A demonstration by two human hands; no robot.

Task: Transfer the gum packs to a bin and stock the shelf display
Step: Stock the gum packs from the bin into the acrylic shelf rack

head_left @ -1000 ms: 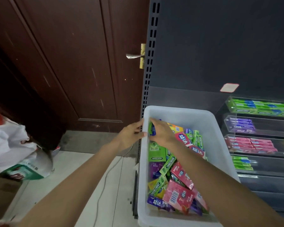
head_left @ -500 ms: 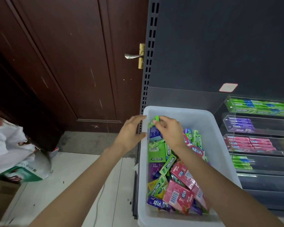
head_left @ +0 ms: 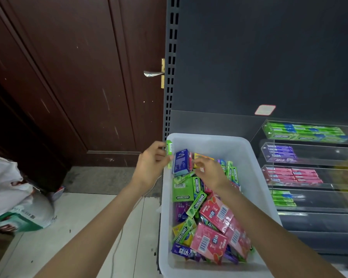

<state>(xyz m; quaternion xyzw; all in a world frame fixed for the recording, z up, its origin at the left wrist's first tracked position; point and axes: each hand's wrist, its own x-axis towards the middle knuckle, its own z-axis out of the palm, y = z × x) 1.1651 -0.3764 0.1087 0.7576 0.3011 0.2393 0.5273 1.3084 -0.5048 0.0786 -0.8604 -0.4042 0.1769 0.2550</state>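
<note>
Head view looked down on a white plastic bin [head_left: 255,163] heaped with gum packs [head_left: 207,213] in green, pink, purple and yellow wrappers. Left hand [head_left: 151,167] hovered at the bin's far left corner, its fingers and thumb pinched on a slim green gum pack [head_left: 169,152] held upright just over the rim. Right hand [head_left: 209,173] reached into the far end of the bin, fingers curled down among the packs; whether it gripped any of them could not be told. A blue gum box [head_left: 180,162] stood tilted between the two hands, inside the bin, close beside the green pack. Nearer the camera in the bin lay pink gum boxes [head_left: 215,215] with barcodes facing up, on top of the green Doublemint packs [head_left: 182,190].

Right of the bin stood a clear acrylic shelf display [head_left: 309,177], its tiers carrying rows of green, purple and pink packs, with more green ones on a lower tier. Behind the bin rose the dark grey shelving panel [head_left: 259,57]. Left of the bin were a dark brown door [head_left: 78,77] with a silver handle [head_left: 153,73], and, on the tiled floor [head_left: 88,227], a white plastic bag [head_left: 12,197].
</note>
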